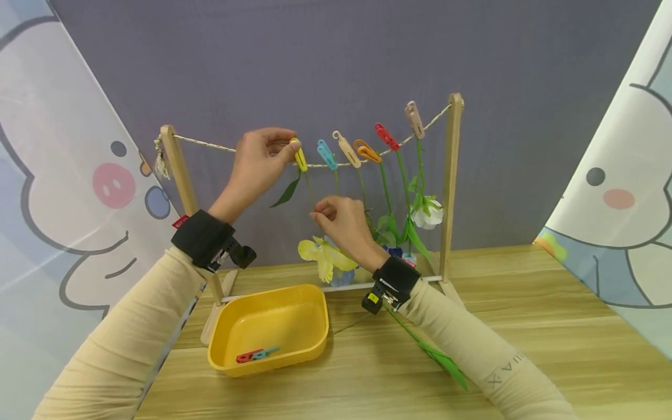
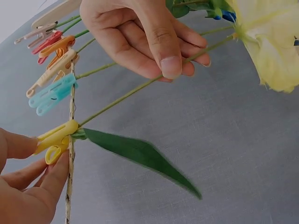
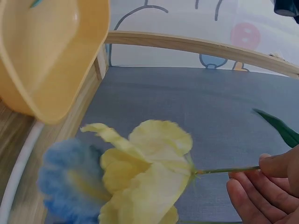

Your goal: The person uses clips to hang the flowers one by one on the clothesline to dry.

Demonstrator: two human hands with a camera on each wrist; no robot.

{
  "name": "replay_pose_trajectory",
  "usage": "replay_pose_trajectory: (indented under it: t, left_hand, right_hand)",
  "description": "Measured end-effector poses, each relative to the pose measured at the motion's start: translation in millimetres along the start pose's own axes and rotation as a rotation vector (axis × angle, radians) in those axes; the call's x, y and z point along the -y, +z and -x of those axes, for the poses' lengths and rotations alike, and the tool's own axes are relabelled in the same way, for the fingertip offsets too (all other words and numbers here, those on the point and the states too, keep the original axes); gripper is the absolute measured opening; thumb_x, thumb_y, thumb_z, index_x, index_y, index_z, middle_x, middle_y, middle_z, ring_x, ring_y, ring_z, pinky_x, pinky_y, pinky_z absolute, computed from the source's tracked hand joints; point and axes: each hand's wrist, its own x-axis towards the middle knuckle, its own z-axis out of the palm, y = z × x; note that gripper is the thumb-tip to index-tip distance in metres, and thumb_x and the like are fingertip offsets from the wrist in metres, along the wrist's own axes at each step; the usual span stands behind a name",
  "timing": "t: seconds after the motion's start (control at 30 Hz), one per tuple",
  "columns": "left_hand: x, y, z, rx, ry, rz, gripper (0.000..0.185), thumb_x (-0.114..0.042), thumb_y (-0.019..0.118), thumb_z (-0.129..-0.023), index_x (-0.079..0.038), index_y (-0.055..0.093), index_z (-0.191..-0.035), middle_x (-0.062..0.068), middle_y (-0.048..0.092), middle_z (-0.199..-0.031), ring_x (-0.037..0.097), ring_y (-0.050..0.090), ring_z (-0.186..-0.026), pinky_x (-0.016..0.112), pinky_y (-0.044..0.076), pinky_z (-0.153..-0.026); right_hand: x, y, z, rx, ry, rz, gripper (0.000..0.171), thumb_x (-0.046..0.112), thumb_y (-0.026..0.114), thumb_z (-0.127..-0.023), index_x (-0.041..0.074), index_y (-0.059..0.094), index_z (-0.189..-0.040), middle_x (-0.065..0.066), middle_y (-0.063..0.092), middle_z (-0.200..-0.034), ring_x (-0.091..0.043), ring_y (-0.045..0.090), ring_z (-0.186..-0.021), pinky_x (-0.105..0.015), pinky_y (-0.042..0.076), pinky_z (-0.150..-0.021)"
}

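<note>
A yellow clothespin (image 1: 300,156) (image 2: 58,137) sits on the rope (image 1: 210,144) of a small wooden drying rack, clamping the stem (image 2: 126,95) of a yellow artificial flower (image 1: 325,256) (image 3: 149,172). My left hand (image 1: 290,149) (image 2: 32,163) pinches that clothespin between thumb and fingers. Lower down, my right hand (image 1: 319,213) (image 2: 180,67) (image 3: 266,179) pinches the green stem, with the bloom hanging head down below it. A long green leaf (image 2: 140,156) juts from the stem just under the clothespin.
Several more clothespins (image 1: 346,150) on the rope hold other flowers, among them a white one (image 1: 427,213). A yellow tray (image 1: 317,341) with a red and a blue clothespin (image 1: 257,354) stands on the wooden table (image 1: 551,326). A loose green stem (image 1: 446,361) lies under my right forearm.
</note>
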Motion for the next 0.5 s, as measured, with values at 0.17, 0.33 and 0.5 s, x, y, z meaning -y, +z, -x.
replay_pose_trajectory:
  t: [0.17, 0.33, 0.5]
  left_hand:
    - [-0.7, 0.8, 5.8, -0.052, 0.025, 0.021, 0.035, -0.015, 0.07, -0.099, 0.0, 0.067, -0.131, 0.014, 0.069, -0.127, 0.024, 0.07, -0.111, 0.034, 0.056, -0.097]
    - [1.2, -2.3, 18.4, -0.142, 0.029, 0.102, 0.032, -0.011, 0.07, -0.097, -0.003, 0.069, -0.128, 0.01, 0.069, -0.127, 0.019, 0.069, -0.108, 0.029, 0.056, -0.095]
    - [8.2, -6.4, 38.5, -0.212, 0.076, 0.111, 0.023, -0.01, 0.071, -0.097, -0.001, 0.072, -0.118, 0.01, 0.073, -0.115, 0.013, 0.069, -0.096, 0.026, 0.056, -0.089]
  right_hand:
    - [-1.7, -7.1, 10.0, 0.022, -0.007, 0.028, 0.013, 0.014, 0.073, -0.098, 0.004, 0.076, -0.104, -0.006, 0.077, -0.093, -0.015, 0.072, -0.077, -0.026, 0.06, -0.072]
    - [-6.1, -20.1, 24.1, 0.047, 0.003, 0.057, 0.011, 0.013, 0.071, -0.099, 0.006, 0.077, -0.104, -0.004, 0.076, -0.093, -0.014, 0.071, -0.078, -0.027, 0.06, -0.072]
    - [-11.4, -35.4, 39.9, 0.085, -0.008, 0.112, 0.01, 0.012, 0.07, -0.099, 0.006, 0.077, -0.103, -0.003, 0.075, -0.09, -0.014, 0.07, -0.076, -0.028, 0.059, -0.071]
